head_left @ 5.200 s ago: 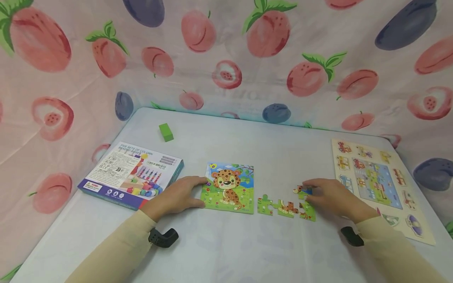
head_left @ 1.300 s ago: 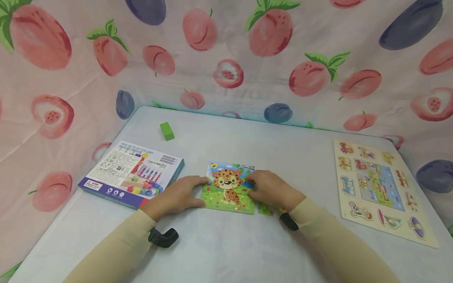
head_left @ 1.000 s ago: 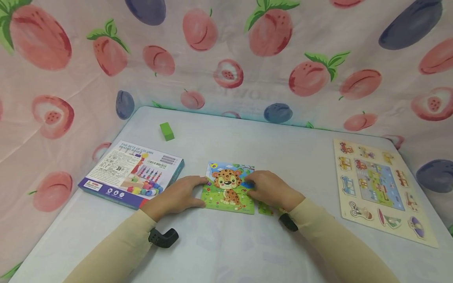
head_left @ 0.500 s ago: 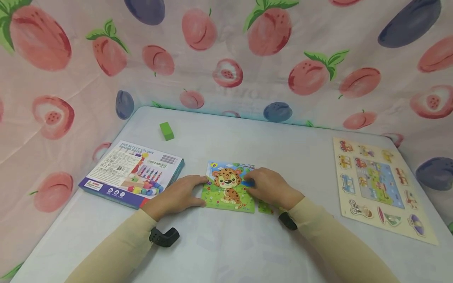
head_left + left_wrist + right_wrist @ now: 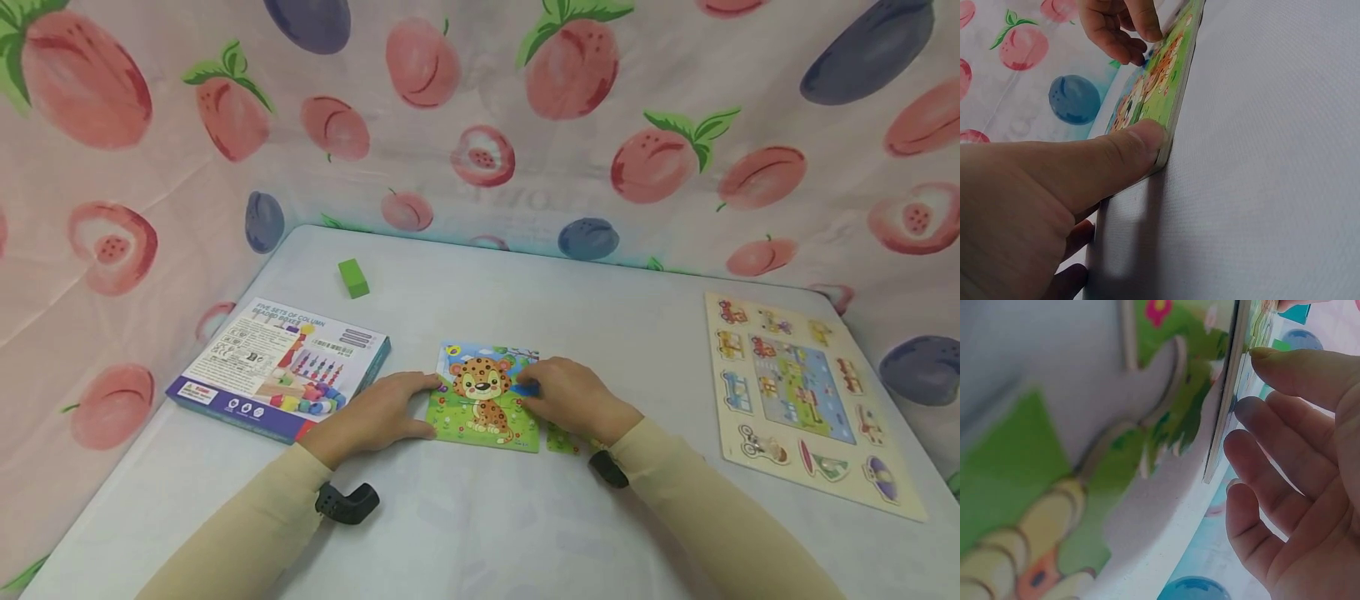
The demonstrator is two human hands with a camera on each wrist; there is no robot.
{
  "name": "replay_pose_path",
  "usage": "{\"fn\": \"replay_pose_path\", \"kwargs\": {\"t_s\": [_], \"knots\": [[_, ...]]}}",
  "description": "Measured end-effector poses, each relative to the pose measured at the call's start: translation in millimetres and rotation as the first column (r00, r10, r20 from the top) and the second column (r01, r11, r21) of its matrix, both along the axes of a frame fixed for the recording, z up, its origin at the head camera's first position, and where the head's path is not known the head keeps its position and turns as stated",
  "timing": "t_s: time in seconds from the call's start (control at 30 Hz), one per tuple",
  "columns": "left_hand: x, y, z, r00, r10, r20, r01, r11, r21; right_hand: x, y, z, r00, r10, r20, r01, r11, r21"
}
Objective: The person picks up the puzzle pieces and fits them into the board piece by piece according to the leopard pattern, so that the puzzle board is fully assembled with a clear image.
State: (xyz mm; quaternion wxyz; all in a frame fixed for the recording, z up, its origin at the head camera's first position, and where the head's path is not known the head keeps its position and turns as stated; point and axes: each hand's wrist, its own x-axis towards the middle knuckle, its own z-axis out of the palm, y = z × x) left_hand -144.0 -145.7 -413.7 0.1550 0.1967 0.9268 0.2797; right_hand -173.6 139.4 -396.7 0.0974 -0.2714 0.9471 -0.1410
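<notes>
Leopard puzzle [image 5: 483,421] flat on the white table [image 5: 465,517], left hand [image 5: 375,410] spread along its left edge, apparently bracing it against sliding while the right hand [image 5: 576,400], thumb and fingertips parted, touched its right side, loose pieces [image 5: 562,441] just beside, within easy reach.

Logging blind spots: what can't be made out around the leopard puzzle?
Loose pieces: head view, partly behind the right hand.
Leopard puzzle, right edge: head view, partly covered by that hand.
Fine print on the box: head view, too small.
Left hand: left wrist view, cut off by frame edges.
</notes>
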Motion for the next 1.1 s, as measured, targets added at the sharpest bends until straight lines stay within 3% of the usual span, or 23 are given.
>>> {"fn": "replay_pose_path", "kwargs": {"t_s": [0.57,0.8,1.1], "knots": [[-0.2,-2.3,0.7,1.0,0.01,0.005,-0.01,1.0,-0.003,-4.0,3.0,-3.2,0.999,-0.001,0.039,0.002,0.999,-0.036],[-0.4,-2.3,-0.2,1.0,0.003,0.011,-0.003,1.0,0.006,-3.3,23.2,4.7,0.991,-0.06,0.121,0.073,0.992,-0.107],[1.2,-1.4,0.0,1.0,-0.007,-0.004,0.007,1.0,0.011,8.6,47.9,4.7,0.99,-0.066,0.126,0.075,0.995,-0.064]]}}
